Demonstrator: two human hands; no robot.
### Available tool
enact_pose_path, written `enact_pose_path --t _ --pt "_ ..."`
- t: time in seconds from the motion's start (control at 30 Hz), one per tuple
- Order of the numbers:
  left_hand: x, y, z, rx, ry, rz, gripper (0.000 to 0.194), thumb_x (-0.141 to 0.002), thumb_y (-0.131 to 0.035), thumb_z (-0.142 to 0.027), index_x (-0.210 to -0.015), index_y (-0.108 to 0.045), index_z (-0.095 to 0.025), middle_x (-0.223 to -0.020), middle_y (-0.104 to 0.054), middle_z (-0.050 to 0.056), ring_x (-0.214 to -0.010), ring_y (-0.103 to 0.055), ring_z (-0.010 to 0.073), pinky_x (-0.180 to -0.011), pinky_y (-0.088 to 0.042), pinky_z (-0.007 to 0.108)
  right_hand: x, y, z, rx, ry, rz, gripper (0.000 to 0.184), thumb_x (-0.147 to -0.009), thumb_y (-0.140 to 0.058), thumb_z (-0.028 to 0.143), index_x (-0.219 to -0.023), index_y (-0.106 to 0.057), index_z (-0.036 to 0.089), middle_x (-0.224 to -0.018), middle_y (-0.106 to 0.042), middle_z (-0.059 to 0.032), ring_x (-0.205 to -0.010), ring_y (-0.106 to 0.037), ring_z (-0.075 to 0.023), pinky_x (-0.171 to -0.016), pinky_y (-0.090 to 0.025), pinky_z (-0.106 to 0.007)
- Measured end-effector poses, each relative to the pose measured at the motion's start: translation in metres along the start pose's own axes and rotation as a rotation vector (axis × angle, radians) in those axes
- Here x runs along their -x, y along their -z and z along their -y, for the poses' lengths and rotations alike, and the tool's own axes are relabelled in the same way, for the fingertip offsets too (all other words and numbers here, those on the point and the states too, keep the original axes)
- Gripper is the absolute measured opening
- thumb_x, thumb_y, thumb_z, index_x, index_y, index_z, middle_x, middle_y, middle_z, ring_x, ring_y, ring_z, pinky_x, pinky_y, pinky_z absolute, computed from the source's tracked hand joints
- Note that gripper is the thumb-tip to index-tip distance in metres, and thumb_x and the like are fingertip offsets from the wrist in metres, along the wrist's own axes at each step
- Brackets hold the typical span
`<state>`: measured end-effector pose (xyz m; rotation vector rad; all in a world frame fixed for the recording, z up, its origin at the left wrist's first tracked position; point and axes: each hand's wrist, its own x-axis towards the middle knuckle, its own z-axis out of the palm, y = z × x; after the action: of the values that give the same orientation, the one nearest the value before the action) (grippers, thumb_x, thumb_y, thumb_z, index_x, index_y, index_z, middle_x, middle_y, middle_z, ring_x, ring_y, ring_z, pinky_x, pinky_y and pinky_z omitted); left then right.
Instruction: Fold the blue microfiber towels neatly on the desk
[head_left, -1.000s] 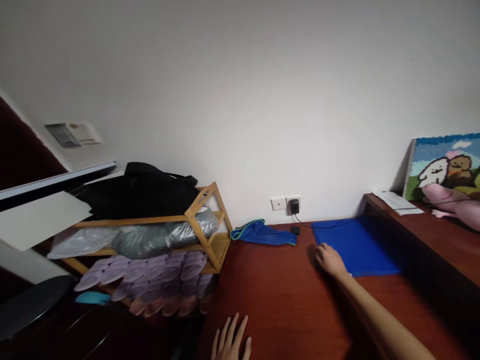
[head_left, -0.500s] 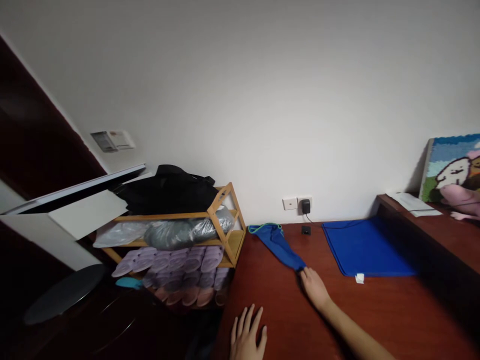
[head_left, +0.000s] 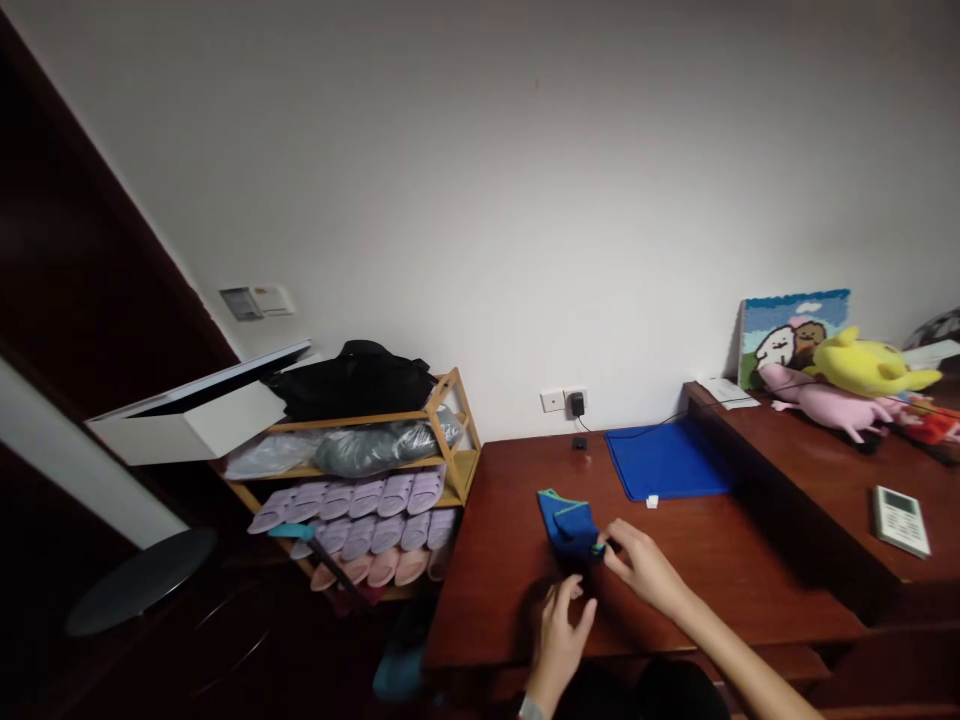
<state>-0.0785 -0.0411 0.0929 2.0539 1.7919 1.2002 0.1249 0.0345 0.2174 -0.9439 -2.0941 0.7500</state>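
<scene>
Two bare hands are at work over the red-brown desk (head_left: 510, 600): the right hand (head_left: 637, 565) pinches the blue green-trimmed cloth (head_left: 570, 520) at its near right end, while the left hand (head_left: 559, 635) hangs just nearer the desk's front edge, fingers curled and parted, gripping nothing. Toward the desk's back edge, right of the cloth, lies a folded blue fabric (head_left: 664, 460) with a white tag (head_left: 652, 502).

Shelf (head_left: 471, 462): lilac slippers (head_left: 367, 496) | black bag (head_left: 356, 380) | yellow plush (head_left: 862, 362)
</scene>
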Motion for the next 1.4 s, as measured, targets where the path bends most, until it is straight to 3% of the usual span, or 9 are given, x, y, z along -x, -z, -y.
enact_pose_path --t 0.1,0.2,0.43,0.67,0.83,1.03,1.13,1.23,1.4 --pt "-0.012 -0.007 -0.063 0.288 0.069 -0.13 0.039 -0.102 -0.051 -0.048 -0.129 -0.065 -0.024 -0.116 -0.077 0.012 -0.106 -0.073 0.024 -0.093 -0.061 0.038 0.006 0.027 0.026 -0.005 0.109 0.04 0.015 -0.097 -0.049 0.027 -0.092 -0.063 0.024 -0.095 -0.066 -0.0041 -0.088 -0.062 -0.0183 -0.083 -0.05 -0.031" --pt "-0.033 0.011 -0.106 0.447 0.066 -0.191 0.034 -0.098 -0.057 -0.049 -0.119 -0.07 -0.025 -0.115 -0.078 0.011 -0.107 -0.074 0.025 -0.095 -0.06 0.04 0.009 0.048 0.049 -0.017 0.18 0.018 0.014 -0.099 -0.05 0.027 -0.091 -0.062 0.024 -0.096 -0.066 -0.0047 -0.09 -0.063 -0.0188 -0.083 -0.051 -0.031" --pt "-0.058 0.071 -0.158 0.711 0.103 -0.146 0.039 -0.092 -0.064 -0.056 -0.105 -0.071 -0.02 -0.095 -0.079 0.009 -0.086 -0.075 0.0223 -0.077 -0.061 0.033 0.014 0.087 0.094 -0.03 0.291 -0.049 0.009 -0.096 -0.055 0.024 -0.094 -0.064 0.024 -0.096 -0.069 -0.0035 -0.092 -0.066 -0.0179 -0.085 -0.052 -0.031" --pt "-0.052 0.101 -0.2 0.816 0.035 -0.053 0.035 -0.092 -0.067 -0.053 -0.104 -0.07 -0.02 -0.101 -0.078 0.009 -0.097 -0.074 0.0228 -0.085 -0.058 0.032 0.028 0.099 0.129 -0.006 0.354 -0.102 0.01 -0.096 -0.056 0.023 -0.099 -0.065 0.024 -0.095 -0.072 -0.0029 -0.089 -0.069 -0.0167 -0.083 -0.054 -0.029" --pt "-0.051 0.11 -0.216 0.842 0.072 -0.089 0.037 -0.084 -0.076 -0.054 -0.097 -0.068 -0.02 -0.087 -0.074 0.004 -0.082 -0.07 0.019 -0.075 -0.055 0.028 0.035 0.108 0.136 0.124 0.433 -0.1 0.012 -0.096 -0.058 0.018 -0.105 -0.064 0.024 -0.099 -0.073 -0.0034 -0.093 -0.069 -0.0169 -0.083 -0.056 -0.028" --pt "-0.05 0.128 -0.215 0.924 0.164 0.136 0.044 -0.078 -0.08 -0.059 -0.091 -0.072 -0.018 -0.083 -0.073 0.004 -0.078 -0.066 0.0177 -0.072 -0.051 0.027 0.045 0.115 0.123 0.587 0.593 -0.209 0.028 -0.093 -0.053 0.006 -0.113 -0.062 0.023 -0.109 -0.071 -0.0088 -0.097 -0.068 -0.0214 -0.082 -0.057 -0.033" --pt "-0.054 0.147 -0.213 0.944 0.234 0.184 0.046 -0.077 -0.081 -0.059 -0.094 -0.074 -0.017 -0.09 -0.075 0.006 -0.081 -0.066 0.018 -0.074 -0.05 0.028 0.049 0.114 0.107 0.675 0.535 -0.273 0.029 -0.092 -0.053 0.005 -0.112 -0.062 0.023 -0.105 -0.072 -0.0072 -0.093 -0.068 -0.0216 -0.079 -0.058 -0.033" --pt "-0.062 0.169 -0.211 0.877 0.238 0.354 0.049 -0.071 -0.087 -0.057 -0.095 -0.074 -0.017 -0.083 -0.073 0.003 -0.074 -0.064 0.0161 -0.069 -0.047 0.026 0.05 0.112 0.091 0.667 0.399 -0.327 0.027 -0.091 -0.053 0.006 -0.108 -0.064 0.024 -0.096 -0.073 -0.0044 -0.086 -0.07 -0.0204 -0.073 -0.057 -0.03" --pt "-0.07 0.201 -0.185 0.488 0.169 0.642 0.046 -0.067 -0.088 -0.055 -0.09 -0.073 -0.019 -0.077 -0.068 -0.002 -0.073 -0.06 0.0169 -0.066 -0.043 0.026 0.052 0.119 0.088 0.451 0.252 -0.394 0.026 -0.096 -0.05 0.016 -0.115 -0.065 0.025 -0.102 -0.076 -0.0042 -0.087 -0.075 -0.0194 -0.075 -0.059 -0.029"
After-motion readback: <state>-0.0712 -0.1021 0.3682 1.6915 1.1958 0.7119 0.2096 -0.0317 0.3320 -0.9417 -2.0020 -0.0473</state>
